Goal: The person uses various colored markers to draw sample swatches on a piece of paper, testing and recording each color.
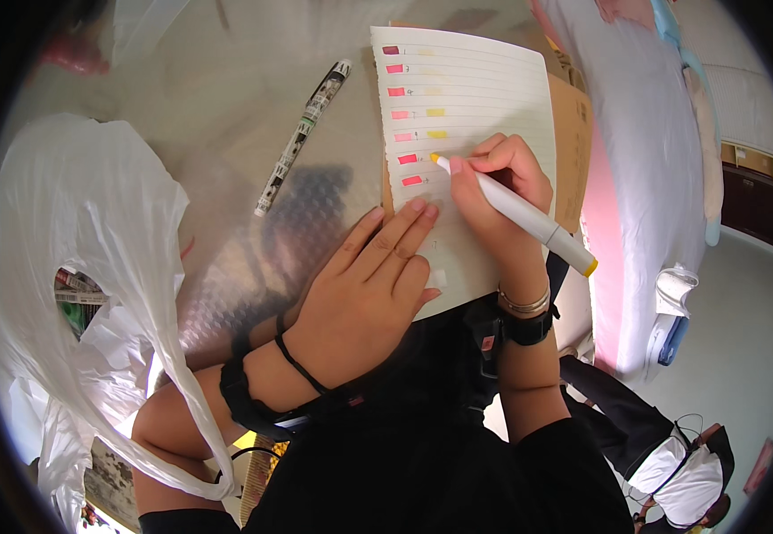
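Observation:
My right hand point(503, 193) grips a white marker pen point(527, 217) with a yellow tip and a yellow end. Its tip is at the lined paper sheet point(487, 93), just right of the swatches; whether it touches cannot be told. Pink and red swatches with small handwritten numbers run down the sheet's left side, and pale to stronger yellow swatches point(436, 123) form a second column. My left hand point(373, 280) lies flat, fingers extended and holding nothing, its fingertips on the sheet's lower left edge. Left of the sheet lies a black-and-white patterned pen point(303, 137).
A white plastic bag point(86, 180) with things inside stands at the left, one handle over my left forearm. Under the sheet is brown cardboard point(570, 147). The table point(226, 100) has a clear, shiny cover. At right are a bed point(640, 133) and another person point(674, 460).

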A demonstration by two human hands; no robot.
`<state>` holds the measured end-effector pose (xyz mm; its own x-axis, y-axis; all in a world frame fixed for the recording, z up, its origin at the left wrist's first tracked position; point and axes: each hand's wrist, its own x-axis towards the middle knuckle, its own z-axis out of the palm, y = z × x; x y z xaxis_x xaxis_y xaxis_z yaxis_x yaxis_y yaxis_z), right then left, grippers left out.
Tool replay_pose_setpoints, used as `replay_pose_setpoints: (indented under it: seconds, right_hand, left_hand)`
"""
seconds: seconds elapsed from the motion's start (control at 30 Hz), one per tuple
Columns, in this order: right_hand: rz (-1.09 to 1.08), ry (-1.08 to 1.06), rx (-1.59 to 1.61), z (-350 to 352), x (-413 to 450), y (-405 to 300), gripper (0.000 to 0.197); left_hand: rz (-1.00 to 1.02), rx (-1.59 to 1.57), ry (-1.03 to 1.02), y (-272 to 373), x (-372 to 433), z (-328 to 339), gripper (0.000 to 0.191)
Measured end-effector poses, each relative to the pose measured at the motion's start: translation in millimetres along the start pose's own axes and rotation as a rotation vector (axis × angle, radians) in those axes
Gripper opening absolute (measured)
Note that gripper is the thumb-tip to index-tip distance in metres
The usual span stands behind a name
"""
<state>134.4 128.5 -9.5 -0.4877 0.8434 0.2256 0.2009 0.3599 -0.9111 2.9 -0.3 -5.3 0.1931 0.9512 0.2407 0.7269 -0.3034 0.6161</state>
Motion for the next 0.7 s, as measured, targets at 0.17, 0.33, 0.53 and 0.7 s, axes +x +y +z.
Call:
replay_pose_setpoints:
  seconds: [0.17,0.33,0.53,0.7]
  right_hand:
    - [-0.015,0.058,-0.001,2.7,-2.3,1.6,0.024]
    - [-0.026,0.111,-0.017,-0.3,-1.8,6.2,0.021]
    - [0.242,0.082,0.548,-22.4,-4.2,-16.2,0.017]
    - [0.267,-0.228,0.538,-23.3,-15.1,-35.2,0.020]
  left_hand:
    - [-0.010,0.001,0.003,0.8,-2.0,-2.5,0.018]
    - [-0.003,0.006,0.003,1.6,0.8,-1.8,0.016]
    - [-0.127,-0.294,0.293,-8.1,3.4,-5.6,0.022]
    - [-0.077,-0.236,0.330,-8.6,3.1,-2.3,0.025]
